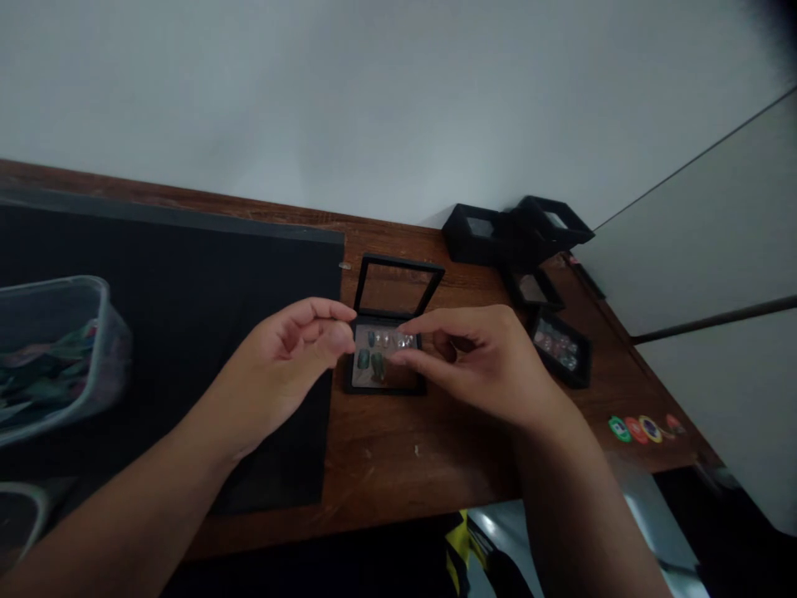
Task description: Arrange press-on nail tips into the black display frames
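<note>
On the counter, the small black case is seen open, its lid raised at twelve o'clock, and at nine the left hand is held with thumb near curled forefinger, so whether anything is pinched cannot be told. From three o'clock the right hand is poised, thumb and forefinger narrowly parted by the shiny pieces. Matters look partway along: dark green pieces are laid at eight o'clock, none can be made out at five.
</note>
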Available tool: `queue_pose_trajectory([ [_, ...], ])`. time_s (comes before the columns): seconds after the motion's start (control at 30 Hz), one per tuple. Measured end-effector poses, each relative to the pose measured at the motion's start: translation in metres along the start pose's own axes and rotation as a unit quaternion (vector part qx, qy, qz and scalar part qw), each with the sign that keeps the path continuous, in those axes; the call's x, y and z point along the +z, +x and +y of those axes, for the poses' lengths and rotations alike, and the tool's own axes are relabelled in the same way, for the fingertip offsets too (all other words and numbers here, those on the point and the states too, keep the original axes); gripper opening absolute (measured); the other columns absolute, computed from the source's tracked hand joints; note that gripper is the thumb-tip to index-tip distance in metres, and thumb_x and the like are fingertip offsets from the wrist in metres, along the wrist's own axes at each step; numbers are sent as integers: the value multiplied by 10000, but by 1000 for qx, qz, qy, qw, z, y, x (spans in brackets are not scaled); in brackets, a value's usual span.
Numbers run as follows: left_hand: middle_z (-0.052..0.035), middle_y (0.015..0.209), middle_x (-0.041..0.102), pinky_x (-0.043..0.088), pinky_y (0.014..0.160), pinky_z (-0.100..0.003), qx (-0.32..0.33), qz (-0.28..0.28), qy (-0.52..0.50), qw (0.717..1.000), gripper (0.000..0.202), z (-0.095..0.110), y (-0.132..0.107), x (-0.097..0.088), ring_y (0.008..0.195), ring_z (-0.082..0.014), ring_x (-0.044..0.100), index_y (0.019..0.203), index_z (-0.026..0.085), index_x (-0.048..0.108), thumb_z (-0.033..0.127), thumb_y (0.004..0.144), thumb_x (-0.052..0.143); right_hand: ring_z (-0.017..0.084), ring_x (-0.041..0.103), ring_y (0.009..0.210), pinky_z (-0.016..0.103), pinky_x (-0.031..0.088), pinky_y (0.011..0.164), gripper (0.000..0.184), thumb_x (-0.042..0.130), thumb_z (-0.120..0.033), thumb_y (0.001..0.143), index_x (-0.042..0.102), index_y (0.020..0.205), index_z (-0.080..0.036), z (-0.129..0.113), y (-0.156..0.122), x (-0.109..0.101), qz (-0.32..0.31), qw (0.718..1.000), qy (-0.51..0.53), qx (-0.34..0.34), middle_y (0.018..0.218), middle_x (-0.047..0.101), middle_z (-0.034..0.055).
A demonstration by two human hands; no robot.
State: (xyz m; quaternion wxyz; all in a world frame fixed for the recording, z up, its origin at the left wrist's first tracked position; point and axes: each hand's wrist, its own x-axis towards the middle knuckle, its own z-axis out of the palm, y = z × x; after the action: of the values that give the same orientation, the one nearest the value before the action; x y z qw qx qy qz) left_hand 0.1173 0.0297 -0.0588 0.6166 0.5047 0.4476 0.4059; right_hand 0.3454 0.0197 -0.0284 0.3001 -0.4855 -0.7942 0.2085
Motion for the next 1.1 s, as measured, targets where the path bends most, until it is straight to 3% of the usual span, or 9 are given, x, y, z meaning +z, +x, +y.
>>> queue_pose_trajectory([
  [0.07,10,766,639,464,638,-223,19,43,16,999,387,1,0,-1,659,-112,512,940,202,684,579,851,681,86,518,519,228,329,517,207,807,-360,808,798,934,-196,2,2,-2,-31,997,-37,54,621,667,-17],
  [0.17,7,773,639,466,640,-234,14,38,33,999,367,0,0,-3,675,-122,536,945,201,667,548,833,713,94,521,535,232,302,523,197,819,-355,789,805,915,-204,2,4,-2,-78,990,-69,97,633,670,-7],
  [0.3,12,816,678,496,694,-233,-10,11,45,999,360,-2,-2,-3,739,-128,613,985,215,647,470,775,792,85,516,541,229,290,534,164,822,-317,787,809,904,-203,0,4,-1,-111,988,-63,87,646,667,-8],
  [0.57,21,790,665,460,633,-225,-4,55,53,997,494,2,-2,0,700,-121,589,1090,199,582,529,775,771,78,485,538,237,264,536,167,825,-312,786,802,906,-197,0,5,1,-129,986,-48,93,613,623,-28],
  [0.77,17,766,647,447,627,-229,17,27,51,998,463,1,-3,0,680,-115,550,1043,198,619,589,818,720,73,466,525,239,252,537,164,818,-315,792,796,908,-201,1,7,3,-146,983,-69,82,596,598,-41],
  [1.1,17,796,630,453,653,-206,36,27,103,994,453,-8,-3,-2,698,-102,520,957,227,685,665,878,605,98,542,583,247,291,572,182,799,-293,808,803,980,-233,0,8,3,-171,977,-73,106,665,677,-18],
])
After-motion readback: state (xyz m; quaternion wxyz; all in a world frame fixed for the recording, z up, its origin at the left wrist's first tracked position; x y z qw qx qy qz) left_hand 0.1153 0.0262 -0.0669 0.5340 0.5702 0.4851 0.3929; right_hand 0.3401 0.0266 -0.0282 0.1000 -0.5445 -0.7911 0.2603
